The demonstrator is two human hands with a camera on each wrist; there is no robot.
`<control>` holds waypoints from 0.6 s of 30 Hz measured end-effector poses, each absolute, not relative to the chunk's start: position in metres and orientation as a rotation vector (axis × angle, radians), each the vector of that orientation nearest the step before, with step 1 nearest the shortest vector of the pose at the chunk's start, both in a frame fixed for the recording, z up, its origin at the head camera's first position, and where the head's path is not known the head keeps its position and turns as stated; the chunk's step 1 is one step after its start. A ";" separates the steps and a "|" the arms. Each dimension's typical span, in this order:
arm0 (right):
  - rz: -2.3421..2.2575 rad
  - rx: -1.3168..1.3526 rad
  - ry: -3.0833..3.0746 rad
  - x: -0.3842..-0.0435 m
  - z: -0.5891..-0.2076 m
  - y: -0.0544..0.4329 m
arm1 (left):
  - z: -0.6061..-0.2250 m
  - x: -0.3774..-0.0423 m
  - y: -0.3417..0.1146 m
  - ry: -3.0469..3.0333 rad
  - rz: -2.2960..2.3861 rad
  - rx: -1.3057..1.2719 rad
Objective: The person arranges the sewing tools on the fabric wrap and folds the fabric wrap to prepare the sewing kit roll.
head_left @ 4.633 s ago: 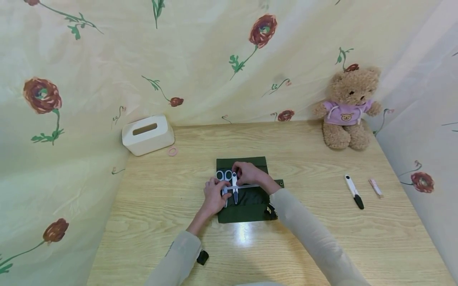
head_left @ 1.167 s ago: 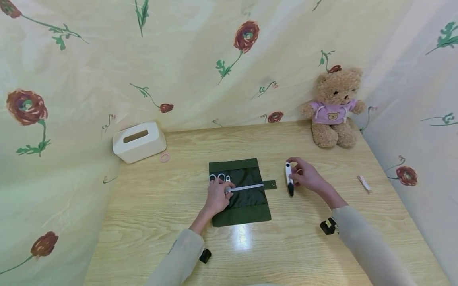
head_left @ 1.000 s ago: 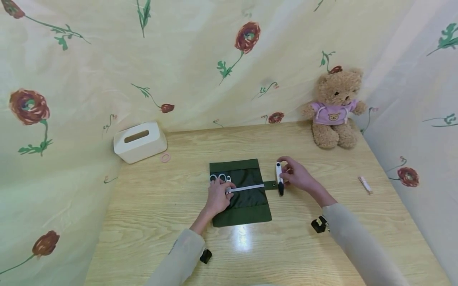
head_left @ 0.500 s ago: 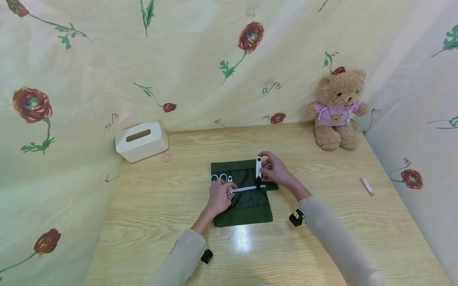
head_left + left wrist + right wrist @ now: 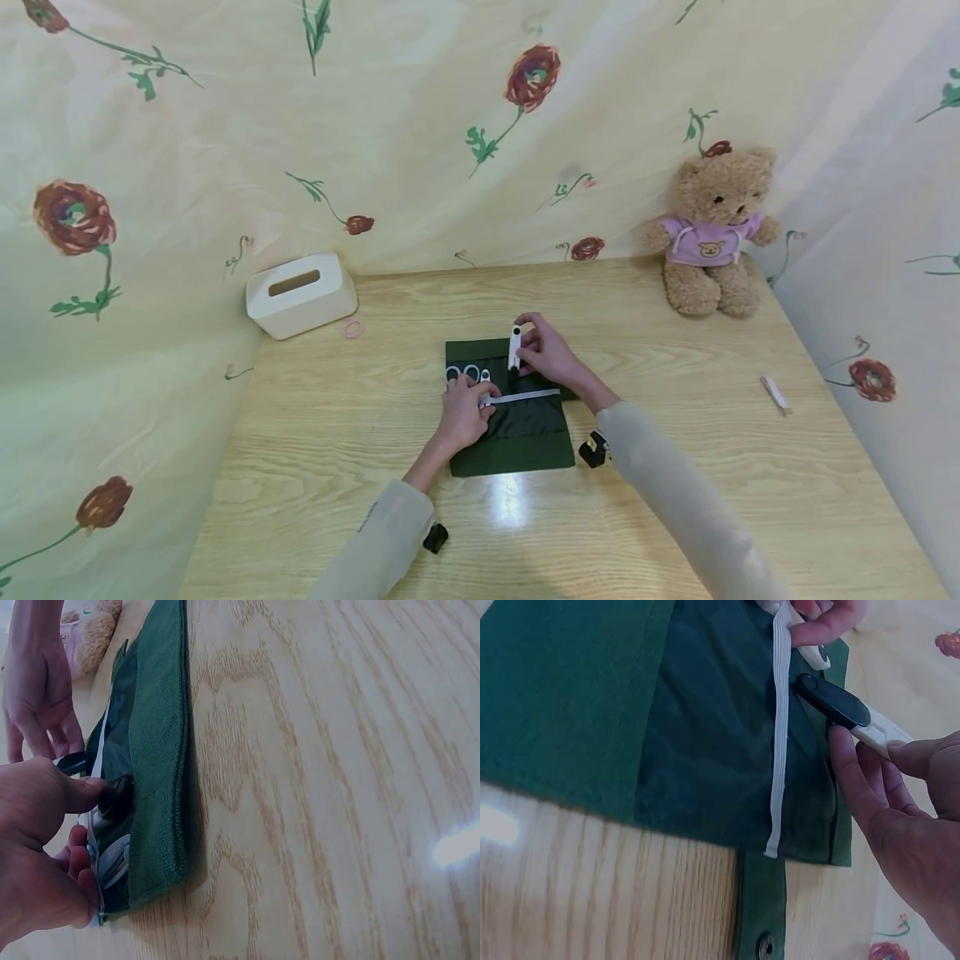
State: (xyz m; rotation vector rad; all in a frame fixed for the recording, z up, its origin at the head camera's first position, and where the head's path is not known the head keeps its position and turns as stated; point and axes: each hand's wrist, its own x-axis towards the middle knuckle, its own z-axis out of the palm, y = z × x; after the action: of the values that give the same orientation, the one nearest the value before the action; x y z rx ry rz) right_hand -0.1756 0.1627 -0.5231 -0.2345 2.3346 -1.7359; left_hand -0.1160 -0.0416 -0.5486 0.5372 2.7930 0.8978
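My right hand [image 5: 550,354] pinches a white-handled tool with a black cap-like end [image 5: 832,701] over the dark green roll-up pouch [image 5: 517,454]. The black end points toward the white elastic band [image 5: 778,735], just short of it in the right wrist view. My left hand [image 5: 462,412] pinches the band near its left end, thumb on the near side. White-handled scissors [image 5: 471,372] and a smaller white tool [image 5: 485,377] are tucked under that end, partly hidden by the fingers. The smaller tool's black tip [image 5: 118,796] shows below the band in the left wrist view.
A pouch strap with a metal snap [image 5: 766,945] sticks out to the right. A white tissue box [image 5: 302,296] and a pink ring [image 5: 353,328] lie at the back left. A teddy bear [image 5: 712,237] sits at the back right, with a small pink-and-white stick [image 5: 776,395] nearer.
The right hand left the smaller tool, picked up the black-ended one from the table's right side and carried it left over the pouch. The left hand stayed at the band.
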 end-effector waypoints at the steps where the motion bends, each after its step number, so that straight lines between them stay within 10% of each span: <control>1: -1.736 -0.247 2.333 -0.176 -0.524 0.162 | -0.549 -0.116 -0.041 2.792 0.902 0.538; 18: -1.598 -0.353 2.313 -0.175 -0.531 0.152 | -0.547 -0.116 -0.041 2.789 0.908 0.535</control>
State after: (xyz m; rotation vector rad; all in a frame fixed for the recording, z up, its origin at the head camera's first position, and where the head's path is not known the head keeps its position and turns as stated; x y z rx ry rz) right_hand -0.1754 0.1523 -0.5313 -0.3529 2.3129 -1.5979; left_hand -0.1161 -0.0412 -0.5470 0.5350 2.7890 0.9080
